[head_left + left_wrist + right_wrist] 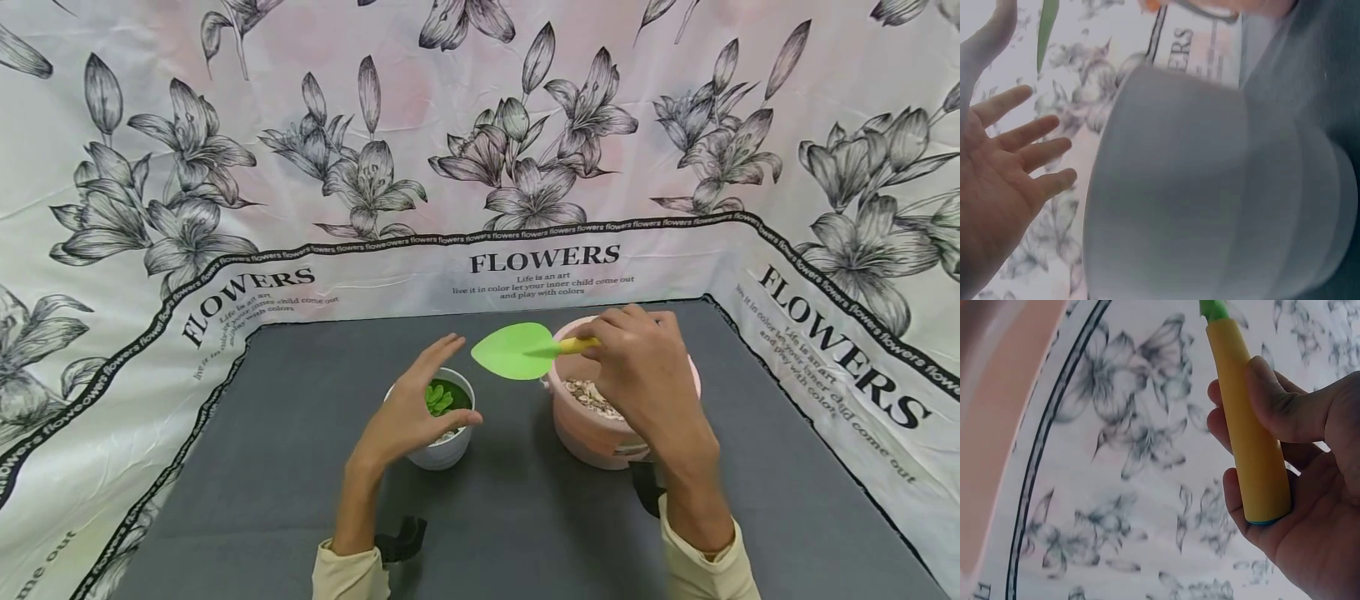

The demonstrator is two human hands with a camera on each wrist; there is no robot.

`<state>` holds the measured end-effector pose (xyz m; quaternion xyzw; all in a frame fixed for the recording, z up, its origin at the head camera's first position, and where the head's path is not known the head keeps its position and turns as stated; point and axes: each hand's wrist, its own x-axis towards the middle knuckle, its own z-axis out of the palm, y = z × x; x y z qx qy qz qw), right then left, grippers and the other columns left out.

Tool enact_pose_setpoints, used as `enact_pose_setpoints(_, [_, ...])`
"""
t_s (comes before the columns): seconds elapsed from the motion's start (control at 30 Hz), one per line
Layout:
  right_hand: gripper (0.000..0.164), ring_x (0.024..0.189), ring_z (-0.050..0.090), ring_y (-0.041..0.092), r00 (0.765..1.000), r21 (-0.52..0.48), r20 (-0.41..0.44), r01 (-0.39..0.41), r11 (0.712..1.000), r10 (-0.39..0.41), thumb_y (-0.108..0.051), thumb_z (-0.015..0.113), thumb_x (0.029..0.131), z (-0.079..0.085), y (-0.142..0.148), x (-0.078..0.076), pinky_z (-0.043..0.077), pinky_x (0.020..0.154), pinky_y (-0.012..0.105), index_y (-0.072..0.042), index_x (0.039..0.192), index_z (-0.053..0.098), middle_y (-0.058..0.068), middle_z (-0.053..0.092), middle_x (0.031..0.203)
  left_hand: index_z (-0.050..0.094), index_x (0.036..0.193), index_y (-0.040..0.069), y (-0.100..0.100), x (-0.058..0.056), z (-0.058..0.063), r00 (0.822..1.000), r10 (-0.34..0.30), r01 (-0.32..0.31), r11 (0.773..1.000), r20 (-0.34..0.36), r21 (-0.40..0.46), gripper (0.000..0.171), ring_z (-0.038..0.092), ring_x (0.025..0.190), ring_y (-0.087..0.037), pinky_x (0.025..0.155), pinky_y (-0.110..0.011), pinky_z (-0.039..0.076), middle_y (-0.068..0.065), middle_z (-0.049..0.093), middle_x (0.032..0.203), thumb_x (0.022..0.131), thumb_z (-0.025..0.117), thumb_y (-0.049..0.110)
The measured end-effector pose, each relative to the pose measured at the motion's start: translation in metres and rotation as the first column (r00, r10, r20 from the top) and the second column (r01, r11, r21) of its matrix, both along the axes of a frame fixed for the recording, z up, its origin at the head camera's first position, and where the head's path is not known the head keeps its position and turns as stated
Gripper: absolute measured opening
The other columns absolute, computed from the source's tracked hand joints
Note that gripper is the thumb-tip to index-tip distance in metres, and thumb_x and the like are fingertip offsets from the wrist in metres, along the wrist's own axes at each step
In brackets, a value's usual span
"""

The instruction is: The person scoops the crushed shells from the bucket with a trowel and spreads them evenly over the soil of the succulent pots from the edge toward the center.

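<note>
Green trowel, blade raised between white succulent pot and pink pot, looks light, stiff, maybe slick, best held by yellow handle, where right hand grips it; left hand spread beside white succulent pot, holding nothing.

Arrangement on the table, viewed from the person's head: two pots stand apart, side by side. The left pot contains a plant; the right pot contains loose chips. A cloth rises behind the table and along its left and right edges. The left hand lies across the left side of the left pot, thumb nearer the viewer than the fingers. The right hand, over the right pot, holds the trowel, whose blade points left, above the gap between the pots.
</note>
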<state>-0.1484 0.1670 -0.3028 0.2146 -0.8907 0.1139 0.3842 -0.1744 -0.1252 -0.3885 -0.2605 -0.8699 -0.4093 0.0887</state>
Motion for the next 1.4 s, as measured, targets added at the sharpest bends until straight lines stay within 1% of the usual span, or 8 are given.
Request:
enact_pose_setpoints(0.27, [0.015,0.084,0.069,0.034,0.997,-0.036,-0.021,0.071,0.997,-0.072,0.003,0.086,0.079,0.006,0.035,0.012,0.047,0.076,0.053,-0.002,0.092,0.080,0.012,0.078,0.087,0.037,0.164,0.025,0.036,-0.009,0.004,0.993,-0.121,0.121,0.992,-0.018,0.022,0.096,0.033,0.160,-0.030,0.123,-0.058,0.040,-0.004,0.030,0.173,0.084,0.089,0.032])
enact_pose_setpoints(0.53, [0.014,0.081,0.066,0.035,0.992,-0.060,-0.002,0.127,0.990,-0.127,0.007,0.082,0.080,0.003,0.059,0.024,0.043,0.074,0.053,-0.001,0.091,0.079,0.012,0.077,0.085,0.037,0.164,0.024,0.066,-0.015,0.005,0.991,-0.137,0.137,0.990,0.006,-0.025,0.095,0.036,0.159,-0.030,0.121,-0.057,0.042,-0.004,0.031,0.172,0.085,0.088,0.037])
enact_pose_setpoints(0.77, [0.016,0.076,0.064,0.038,0.971,-0.005,-0.015,0.237,0.971,-0.238,0.008,0.082,0.076,-0.006,0.075,0.023,0.044,0.070,0.059,0.000,0.090,0.080,0.016,0.077,0.083,0.033,0.166,0.018,0.088,-0.018,0.005,0.993,-0.117,0.119,0.989,0.019,-0.085,0.096,0.037,0.158,-0.032,0.122,-0.055,0.043,-0.007,0.030,0.173,0.088,0.084,0.042])
enact_pose_setpoints(0.87, [0.021,0.076,0.062,0.036,0.961,0.033,0.035,0.273,0.961,-0.274,0.013,0.082,0.072,-0.013,0.079,0.017,0.046,0.068,0.064,-0.001,0.088,0.081,0.014,0.075,0.080,0.031,0.166,0.014,0.101,-0.019,0.003,0.992,-0.125,0.125,0.987,0.014,-0.101,0.096,0.034,0.159,-0.035,0.123,-0.056,0.041,-0.011,0.029,0.174,0.090,0.082,0.043])
enact_pose_setpoints(0.97, [0.023,0.075,0.060,0.033,0.952,0.093,0.096,0.283,0.955,-0.292,0.017,0.078,0.070,-0.020,0.081,0.004,0.046,0.065,0.061,-0.003,0.081,0.080,0.012,0.073,0.074,0.029,0.166,0.012,0.114,-0.020,-0.002,0.989,-0.142,0.145,0.978,0.035,-0.147,0.095,0.026,0.162,-0.036,0.128,-0.055,0.033,-0.013,0.020,0.176,0.093,0.078,0.047])
enact_pose_setpoints(1.13, [0.028,0.070,0.058,0.032,0.942,0.238,0.148,0.261,0.936,-0.300,0.015,0.072,0.077,-0.040,0.079,-0.025,0.043,0.066,0.050,-0.009,0.063,0.069,0.012,0.068,0.065,0.029,0.166,0.009,0.128,-0.018,-0.012,0.988,-0.144,0.153,0.954,0.057,-0.258,0.093,0.010,0.165,-0.033,0.134,-0.051,0.019,-0.015,0.007,0.178,0.096,0.071,0.054])
enact_pose_setpoints(1.3, [0.032,0.069,0.058,0.032,0.928,0.339,0.173,0.257,0.905,-0.329,0.015,0.083,0.064,-0.056,0.072,-0.043,0.044,0.072,0.048,-0.011,0.060,0.064,0.011,0.066,0.063,0.037,0.164,0.016,0.130,-0.017,-0.015,0.993,-0.102,0.115,0.963,0.064,-0.244,0.089,0.010,0.166,-0.030,0.134,-0.051,0.020,-0.010,0.009,0.178,0.093,0.074,0.056])
enact_pose_setpoints(1.4, [0.031,0.069,0.056,0.032,0.934,0.347,0.168,0.242,0.906,-0.314,0.012,0.085,0.065,-0.063,0.068,-0.049,0.042,0.070,0.047,-0.011,0.062,0.064,0.011,0.064,0.063,0.036,0.164,0.017,0.130,-0.018,-0.015,0.991,-0.114,0.126,0.965,0.064,-0.231,0.089,0.008,0.166,-0.032,0.134,-0.054,0.016,-0.010,0.008,0.178,0.093,0.074,0.055])
